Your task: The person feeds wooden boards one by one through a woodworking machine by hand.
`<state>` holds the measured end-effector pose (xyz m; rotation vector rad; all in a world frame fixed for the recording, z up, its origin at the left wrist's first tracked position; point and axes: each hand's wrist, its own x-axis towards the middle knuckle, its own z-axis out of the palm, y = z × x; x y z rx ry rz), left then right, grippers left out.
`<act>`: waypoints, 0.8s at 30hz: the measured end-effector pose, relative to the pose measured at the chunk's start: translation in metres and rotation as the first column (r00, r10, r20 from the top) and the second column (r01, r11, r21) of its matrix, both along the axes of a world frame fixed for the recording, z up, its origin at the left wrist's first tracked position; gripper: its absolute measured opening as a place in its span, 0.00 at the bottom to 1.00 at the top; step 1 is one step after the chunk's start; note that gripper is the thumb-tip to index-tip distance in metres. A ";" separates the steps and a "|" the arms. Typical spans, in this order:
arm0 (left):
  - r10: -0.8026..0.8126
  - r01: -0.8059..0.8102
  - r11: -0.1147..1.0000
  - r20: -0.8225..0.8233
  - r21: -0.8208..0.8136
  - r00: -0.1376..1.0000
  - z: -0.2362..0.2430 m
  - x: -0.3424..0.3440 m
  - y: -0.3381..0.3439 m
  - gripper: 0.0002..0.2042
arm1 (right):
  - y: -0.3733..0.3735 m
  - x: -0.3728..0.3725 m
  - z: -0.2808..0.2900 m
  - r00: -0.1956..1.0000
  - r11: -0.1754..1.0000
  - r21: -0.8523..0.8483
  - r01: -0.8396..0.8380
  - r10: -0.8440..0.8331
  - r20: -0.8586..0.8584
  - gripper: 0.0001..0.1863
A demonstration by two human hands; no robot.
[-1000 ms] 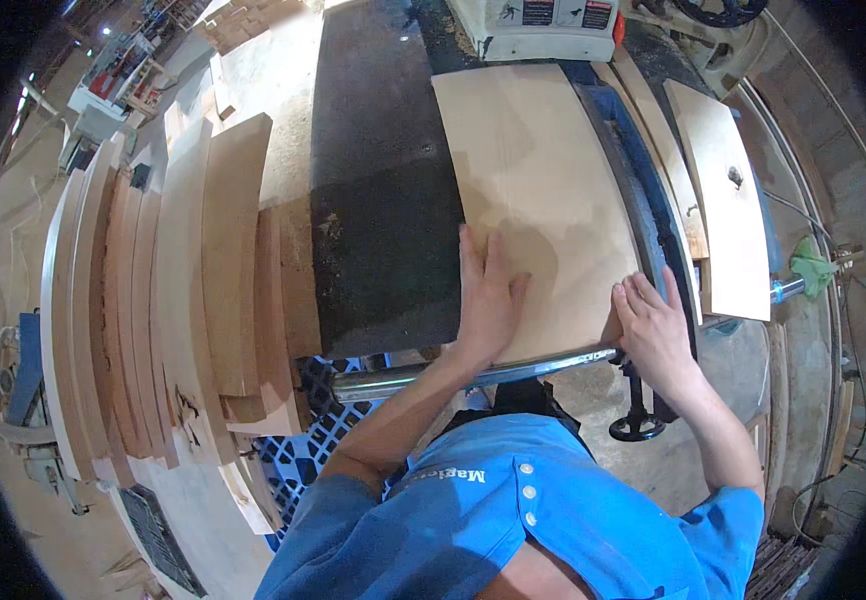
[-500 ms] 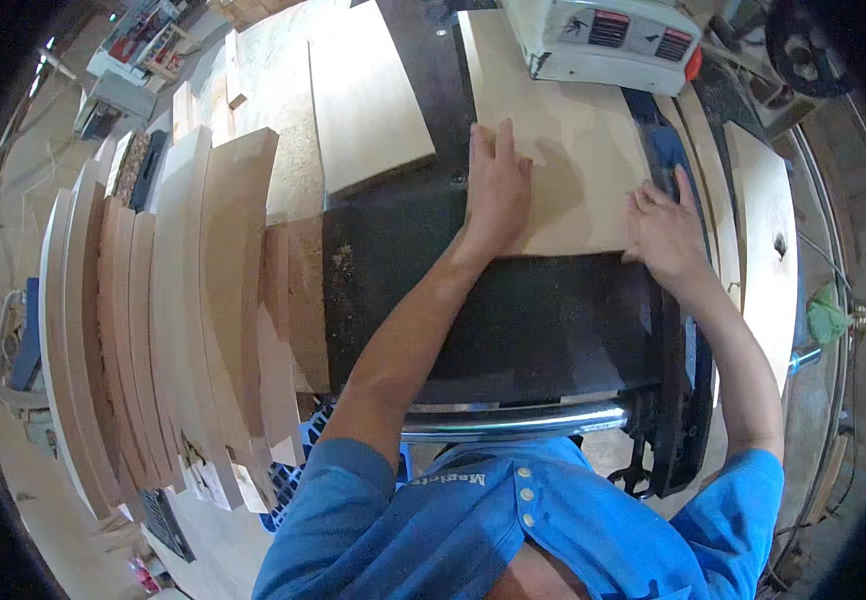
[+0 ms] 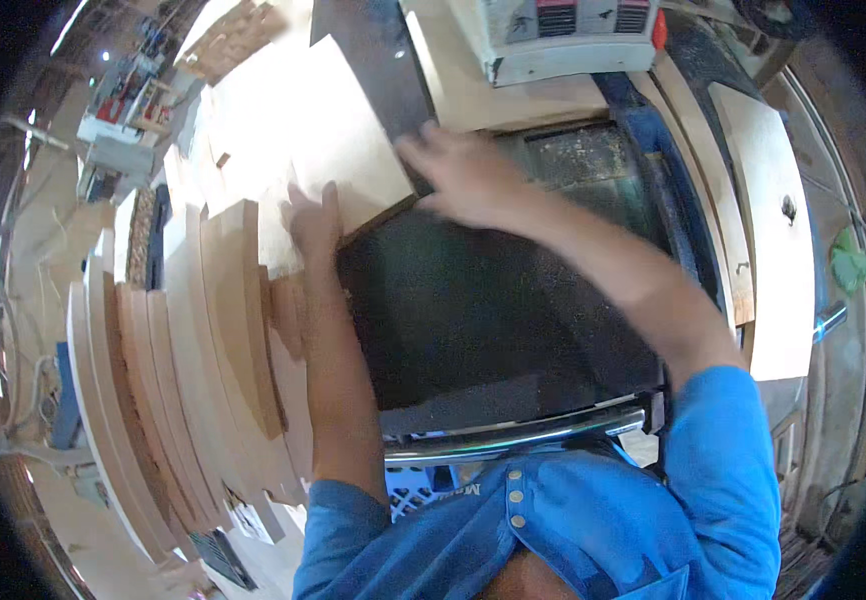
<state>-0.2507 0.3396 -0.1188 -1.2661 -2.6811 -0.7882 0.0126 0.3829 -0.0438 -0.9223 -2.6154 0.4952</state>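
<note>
Across the centre, the black machine bed (image 3: 493, 310) is showing where a board was lying. Toward ten o'clock, the left hand (image 3: 311, 222) is spreading its fingers by a pale wooden board (image 3: 351, 130) at eleven; the blurred right hand (image 3: 468, 182) is nearing its edge, grip untellable. At half past twelve, the released board (image 3: 523, 104) is sitting deeper beneath the white machine housing (image 3: 573, 55), running unheld.

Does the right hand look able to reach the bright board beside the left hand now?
Probably yes: the right hand is close to the edge of the bright board, with nothing visible between them.
</note>
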 end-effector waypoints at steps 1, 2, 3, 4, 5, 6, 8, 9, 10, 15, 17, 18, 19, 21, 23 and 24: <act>-0.056 0.057 0.998 0.090 -0.008 0.994 0.007 -0.003 -0.002 0.34 | -0.003 -0.028 -0.020 0.994 0.997 -0.006 0.071 -0.071 -0.084 0.34; -0.118 0.122 0.992 0.190 -0.013 0.975 0.010 0.002 0.002 0.33 | -0.001 -0.048 -0.043 0.976 0.989 -0.016 0.147 -0.148 -0.158 0.38; -0.129 0.132 0.991 0.176 -0.007 0.976 0.014 0.007 0.003 0.33 | 0.000 -0.064 -0.058 0.970 0.985 -0.110 0.132 -0.152 -0.189 0.39; -0.096 0.098 0.995 0.059 -0.029 0.994 0.015 0.013 -0.001 0.32 | -0.003 -0.070 -0.059 0.965 0.972 -0.206 0.110 -0.154 -0.211 0.40; -0.061 0.059 0.997 -0.057 -0.046 0.996 0.017 0.017 -0.006 0.31 | -0.005 -0.067 -0.062 0.964 0.973 -0.202 0.113 -0.157 -0.215 0.40; -0.038 0.035 0.998 -0.066 -0.049 0.997 0.018 0.006 -0.022 0.31 | -0.017 -0.071 -0.058 0.968 0.972 -0.218 0.083 -0.130 -0.213 0.40; -0.292 0.247 0.875 -0.046 -0.417 0.955 0.015 -0.012 -0.052 0.29 | -0.046 -0.058 -0.051 0.982 0.984 -0.174 0.049 -0.079 -0.172 0.41; -0.090 0.115 0.971 0.128 -0.210 0.988 0.033 0.080 -0.056 0.25 | -0.047 -0.011 -0.061 0.987 0.986 -0.115 0.117 -0.128 -0.094 0.41; -0.162 0.171 0.983 0.115 -0.073 0.980 0.022 0.092 -0.085 0.23 | -0.066 0.015 -0.054 0.997 0.993 -0.105 0.052 -0.057 -0.051 0.41; -0.291 0.369 0.929 0.626 0.006 0.723 0.046 0.183 -0.221 0.25 | -0.209 0.160 -0.015 0.973 0.996 0.020 0.091 -0.093 0.212 0.42; -0.141 0.334 0.937 0.765 -0.101 0.628 0.048 0.191 -0.253 0.28 | -0.263 0.178 -0.009 0.959 0.986 0.111 0.122 -0.146 0.241 0.35; -0.218 0.396 0.917 0.770 -0.049 0.599 0.038 0.196 -0.264 0.32 | -0.283 0.182 -0.011 0.956 0.982 0.126 0.144 -0.171 0.240 0.28; -0.308 0.468 0.883 0.770 0.014 0.559 0.032 0.201 -0.267 0.35 | -0.299 0.186 -0.010 0.954 0.978 0.089 0.188 -0.204 0.219 0.26; -0.295 0.493 0.870 0.828 0.027 0.477 0.035 0.217 -0.263 0.37 | -0.316 0.195 -0.015 0.934 0.957 0.052 0.286 -0.290 0.208 0.23; -0.194 0.486 0.874 0.917 0.000 0.349 0.035 0.217 -0.267 0.38 | -0.326 0.196 -0.015 0.916 0.938 0.051 0.342 -0.344 0.208 0.20; -0.197 0.491 0.871 0.914 -0.003 0.354 0.035 0.216 -0.266 0.38 | -0.325 0.199 -0.012 0.915 0.936 0.049 0.347 -0.350 0.202 0.20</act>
